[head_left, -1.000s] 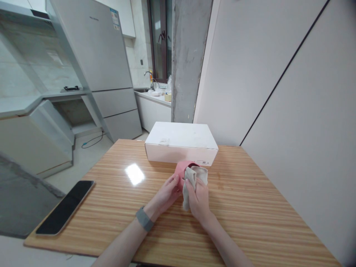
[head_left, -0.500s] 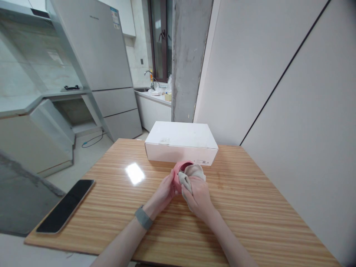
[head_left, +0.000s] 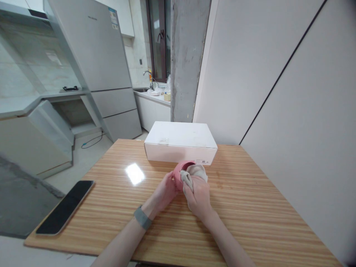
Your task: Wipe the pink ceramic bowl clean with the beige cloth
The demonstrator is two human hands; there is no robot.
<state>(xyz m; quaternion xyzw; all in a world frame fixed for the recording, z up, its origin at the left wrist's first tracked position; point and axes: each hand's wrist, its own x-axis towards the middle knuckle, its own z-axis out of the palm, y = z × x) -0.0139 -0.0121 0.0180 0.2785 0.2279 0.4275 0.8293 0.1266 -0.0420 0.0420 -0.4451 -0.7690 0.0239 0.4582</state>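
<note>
A pink, hollow, rounded container (head_left: 178,177) is tilted above the table, its dark opening turned up and to the right. My left hand (head_left: 166,190) grips its left side and underside, with a grey band round the wrist. In my right hand (head_left: 199,196) is a light grey cloth (head_left: 198,171), bunched between the fingers and pressed at the container's opening and right side. The fingertips of the right hand are partly hidden by the cloth. Whether the container touches the table I cannot tell.
A white closed box (head_left: 180,142) stands just behind my hands on the wood-grain table (head_left: 250,207). Near the left table edge lies a black-screened phone (head_left: 66,207). A white wall (head_left: 278,129) borders the right side; a grey fridge (head_left: 94,48) stands at the back left.
My right hand and the cloth have shifted slightly right and down at the container's opening. My left hand still holds the container, its fingers slightly moved.
</note>
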